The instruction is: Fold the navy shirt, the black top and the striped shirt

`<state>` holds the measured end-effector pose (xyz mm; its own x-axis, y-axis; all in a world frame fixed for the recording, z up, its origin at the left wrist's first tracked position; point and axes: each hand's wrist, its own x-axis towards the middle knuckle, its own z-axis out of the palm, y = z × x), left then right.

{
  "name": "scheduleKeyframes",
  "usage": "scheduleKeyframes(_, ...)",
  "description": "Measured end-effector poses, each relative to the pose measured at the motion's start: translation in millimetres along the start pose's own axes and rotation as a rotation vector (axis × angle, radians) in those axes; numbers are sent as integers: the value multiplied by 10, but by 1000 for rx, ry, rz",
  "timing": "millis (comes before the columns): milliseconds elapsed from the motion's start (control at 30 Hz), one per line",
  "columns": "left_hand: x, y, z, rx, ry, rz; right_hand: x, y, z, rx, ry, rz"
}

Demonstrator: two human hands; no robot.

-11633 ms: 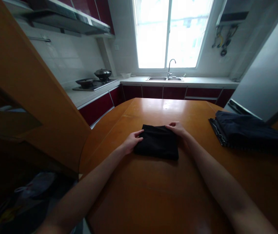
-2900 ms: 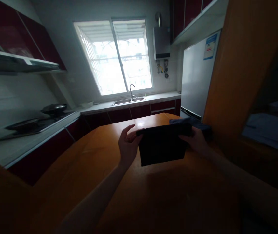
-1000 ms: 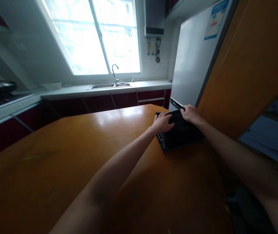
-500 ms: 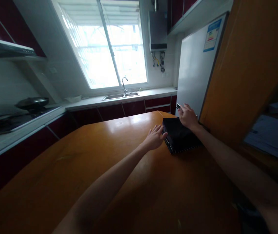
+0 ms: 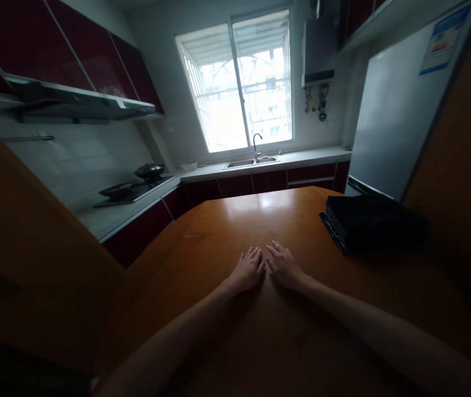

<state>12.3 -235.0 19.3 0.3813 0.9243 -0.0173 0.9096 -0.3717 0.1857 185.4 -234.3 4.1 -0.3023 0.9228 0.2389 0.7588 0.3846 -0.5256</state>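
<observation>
Hands [image 5: 247, 271] lie flat, fingers loosely extended, touching the wooden table [image 5: 219, 237], holding nothing.

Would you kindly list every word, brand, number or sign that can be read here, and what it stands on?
No text can be read.
Blue-and-white label on the refrigerator: its print is too small and blurred to read.
Range hood: small marks near its right end, too small to make out.

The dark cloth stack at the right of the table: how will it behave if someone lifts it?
The cloth stack would probably bend and sag, since it looks like folded fabric. Its layers may slide apart, because the lower edge already sticks out at the left.
</observation>
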Motion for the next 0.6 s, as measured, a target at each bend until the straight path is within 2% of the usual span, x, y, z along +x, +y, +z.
scheduleKeyframes(133,-118,-12,91,31,47,27,-60,-75,122,-118,-60,-14)
scheduleKeyframes(600,-101,-8,118,-18,69,96,-90,29,31,-166,-91,-86)
